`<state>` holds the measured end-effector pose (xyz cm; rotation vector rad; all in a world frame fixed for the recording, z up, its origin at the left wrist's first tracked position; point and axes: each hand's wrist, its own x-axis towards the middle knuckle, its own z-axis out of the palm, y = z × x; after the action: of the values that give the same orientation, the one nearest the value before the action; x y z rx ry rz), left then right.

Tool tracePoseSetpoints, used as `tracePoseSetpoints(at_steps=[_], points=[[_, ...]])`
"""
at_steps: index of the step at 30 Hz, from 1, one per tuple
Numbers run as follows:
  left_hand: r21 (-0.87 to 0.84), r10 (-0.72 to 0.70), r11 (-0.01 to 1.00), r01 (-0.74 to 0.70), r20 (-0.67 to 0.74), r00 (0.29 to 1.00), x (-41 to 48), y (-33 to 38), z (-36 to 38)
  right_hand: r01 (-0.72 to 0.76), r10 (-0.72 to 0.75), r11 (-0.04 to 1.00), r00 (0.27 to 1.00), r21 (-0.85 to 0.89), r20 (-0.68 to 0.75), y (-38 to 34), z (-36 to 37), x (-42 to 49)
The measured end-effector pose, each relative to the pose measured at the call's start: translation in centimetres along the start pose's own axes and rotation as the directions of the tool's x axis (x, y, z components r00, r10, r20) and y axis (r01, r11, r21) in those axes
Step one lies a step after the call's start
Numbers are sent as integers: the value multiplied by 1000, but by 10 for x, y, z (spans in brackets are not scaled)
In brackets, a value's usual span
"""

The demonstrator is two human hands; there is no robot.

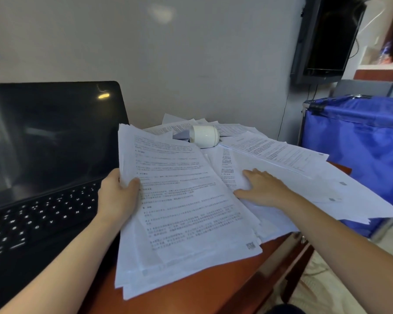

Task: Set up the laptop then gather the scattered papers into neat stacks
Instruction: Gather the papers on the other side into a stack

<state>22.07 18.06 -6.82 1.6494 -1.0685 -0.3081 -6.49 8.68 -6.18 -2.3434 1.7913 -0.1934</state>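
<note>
Two bare hands work on white printed sheets. The left hand (117,196) grips the left edge of a loose sheaf of white A4-type pages (186,211), thumb on top of the first page, fingers curled underneath. The right hand (262,189) lies palm down, fingers straight and slightly spread, pressing on the scattered white papers (293,168) just right of the sheaf; it holds nothing.

Writing: the sheaf's top page carries dense numbered paragraphs, too blurred to read. A small square code mark sits at its near right corner. White backlit key letters on the open black laptop (43,155) are partly legible (Y, U, H, J, N, M, V, C). No brand visible.

Orientation: the sheaf's long axis runs from near to far, leaning slightly left at the far end. Page head is far, page foot near. Sheet edges are not squared; several corners fan out at the near end. The sheaf lies tilted over the reddish-brown wooden table (213,295), touching the laptop's right side.

Laptop sits at the left, screen upright, dark, facing the person.

A white ceramic cup (204,135) lies on its side on the far papers. A blue fabric cart (361,155) stands right of the table; some sheets overhang towards it. A black wall-mounted monitor (327,37) hangs upper right.
</note>
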Motion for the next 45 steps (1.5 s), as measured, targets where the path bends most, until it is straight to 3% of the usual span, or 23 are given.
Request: tracePoseSetpoints(at_steps=[3, 5, 8, 11, 13, 15, 18, 22, 24, 26, 29, 32, 36, 41, 45], points=[[-28, -3, 1000, 3, -15, 1000, 1, 0, -1, 17, -17, 1000, 999, 1, -33, -2, -4, -4], [-51, -6, 999, 5, -21, 1000, -1, 0, -2, -21, 8, 996, 989, -92, -146, -1, -3, -4], [-92, -6, 996, 3, -24, 1000, -3, 1, -5, -105, 30, 979, 922, -174, -387, 10, 9, -5], [-107, -23, 994, 22, -11, 1000, -3, 2, -6, -71, 20, 995, 843, -74, -537, 23, 15, -11], [-111, -35, 993, 34, -10, 999, -3, 2, -5, 19, -13, 1000, 834, 4, -551, 23, 14, -18], [-107, -44, 993, 43, -6, 999, -3, 3, -6, 71, -78, 997, 894, -33, -441, 12, 10, -26], [-93, -51, 994, 51, -8, 999, -3, 3, -6, 20, -66, 982, 969, -189, -239, -4, -2, -28], [-79, -36, 996, 35, -9, 999, -3, 1, -8, 11, -27, 973, 997, -229, -70, -16, -17, -18], [-75, -28, 997, 27, -15, 999, -4, 1, -8, 15, -42, 968, 994, -249, -104, -18, -18, -13], [-75, -27, 997, 25, -21, 999, -4, 0, -8, -20, -52, 952, 973, -307, -225, -15, -11, -10], [-70, -22, 997, 20, -26, 999, -5, 0, -8, -65, -49, 976, 866, -208, -497, 6, 10, -8], [-68, -33, 997, 32, -17, 999, -4, 0, -7, 18, 24, 998, 748, 57, -664, 24, 23, -12], [-58, -82, 995, 83, 20, 996, -2, 0, -5, 226, -131, 974, 634, 20, -763, 11, 19, -27], [-3, -169, 985, 170, 89, 982, 0, 2, -2, 541, -400, 841, 637, 12, -659, -37, -5, -62], [-55, -226, 972, 230, 82, 971, 2, 5, -1, 665, -565, 745, 670, 52, -481, -76, 4, -74]])
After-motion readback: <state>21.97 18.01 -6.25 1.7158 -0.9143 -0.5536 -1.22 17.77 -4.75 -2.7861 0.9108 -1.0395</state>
